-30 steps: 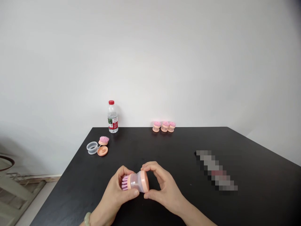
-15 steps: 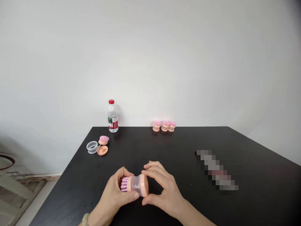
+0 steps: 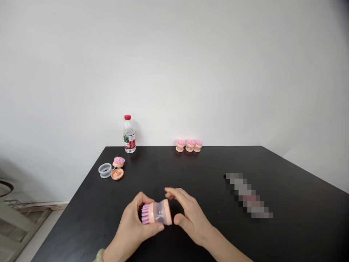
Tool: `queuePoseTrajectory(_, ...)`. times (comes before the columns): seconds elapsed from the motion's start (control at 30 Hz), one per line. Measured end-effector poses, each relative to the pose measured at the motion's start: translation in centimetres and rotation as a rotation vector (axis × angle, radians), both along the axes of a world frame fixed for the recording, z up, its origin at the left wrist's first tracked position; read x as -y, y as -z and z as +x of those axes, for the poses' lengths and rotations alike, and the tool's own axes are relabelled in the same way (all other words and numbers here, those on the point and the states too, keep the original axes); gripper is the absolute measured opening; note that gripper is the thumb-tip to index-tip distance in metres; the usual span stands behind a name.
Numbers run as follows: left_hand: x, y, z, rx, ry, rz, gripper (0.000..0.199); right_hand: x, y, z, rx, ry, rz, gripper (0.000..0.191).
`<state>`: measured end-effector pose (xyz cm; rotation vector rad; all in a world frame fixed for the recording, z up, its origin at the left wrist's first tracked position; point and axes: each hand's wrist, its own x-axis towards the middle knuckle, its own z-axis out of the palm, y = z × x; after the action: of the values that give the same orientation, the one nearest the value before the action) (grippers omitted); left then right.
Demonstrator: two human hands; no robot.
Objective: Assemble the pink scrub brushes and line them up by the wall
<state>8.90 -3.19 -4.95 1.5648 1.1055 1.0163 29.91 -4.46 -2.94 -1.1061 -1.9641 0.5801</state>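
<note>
Gripping, left hand (image 3: pixel 133 222): one round brush (image 3: pixel 160 212), lying sideways between thumb and fingers, held up at the near side of the black table (image 3: pixel 207 171). Thumb along the lower side, fingers at the upper side; pink bristles toward the palm, clear waist in the middle, peach cap end toward the right. Pale green bracelet (image 3: pixel 99 255) on the left wrist.

Right hand (image 3: pixel 191 216): open, thumb and fingers spread around the cap end; thumb just beside it, apart; fingertips near its upper edge, contact unclear; nothing held.

Right side of table: one long item (image 3: pixel 247 196), set diagonally, pixelated, not identifiable.

Left side of table, grouped: one peach disc (image 3: pixel 117 174); one translucent ring (image 3: pixel 105 170); one pink-bristled brush head (image 3: pixel 119 162), bristles up.

Far edge, left: one clear bottle (image 3: pixel 129 140), red cap, upright.

Far edge, centre: three assembled brushes (image 3: pixel 190 146), upright, bristles up, the right-hand two closest together.
</note>
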Motion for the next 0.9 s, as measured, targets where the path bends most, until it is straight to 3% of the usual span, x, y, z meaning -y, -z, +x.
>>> queuePoseTrajectory(0.13, -0.2, -0.1, -0.2, -0.007, -0.036, -0.003, 0.045, -0.2, -0.1, 0.3, -0.045, -0.1, -0.062, 0.083)
queuePoseTrajectory(0.27, 0.1, -0.6, 0.0, -0.019, -0.044, 0.014, 0.042, -0.2, 0.3, 0.2, -0.03, -0.069, -0.126, 0.068)
queuePoseTrajectory(0.33, 0.2, -1.1, 0.2, -0.042, -0.062, 0.028, 0.039, -0.2, 0.5, 0.3, -0.02, -0.069, -0.15, 0.074)
queuePoseTrajectory(0.43, 0.3, -1.8, 0.2, -0.112, -0.09, 0.046, 0.036, -0.1, 0.6, 0.3, -0.016, -0.069, -0.06, 0.086)
queuePoseTrajectory(0.53, 0.2, -2.0, 0.1, -0.184, -0.115, 0.069, 0.035, -0.1, 0.7, 0.2, 0.022, -0.069, -0.021, 0.072)
queuePoseTrajectory(0.63, 0.2, -1.9, -0.1, -0.228, -0.106, 0.092, 0.034, -0.3, 0.9, 0.2, 0.033, -0.063, -0.097, 0.053)
queuePoseTrajectory(0.7, 0.2, -1.6, -0.2, -0.251, -0.11, 0.119, 0.035, -0.4, 1.0, 0.3, 0.026, -0.052, -0.133, 0.055)
queuePoseTrajectory(0.8, 0.1, -1.3, -0.3, -0.284, -0.125, 0.195, 0.038, -0.5, 0.8, 0.2, 0.078, -0.054, -0.023, 0.071)
queuePoseTrajectory(0.9, 0.0, -1.0, -0.4, -0.317, -0.106, 0.289, 0.036, -0.4, 0.3, -0.4, 0.139, -0.121, 0.093, 0.057)
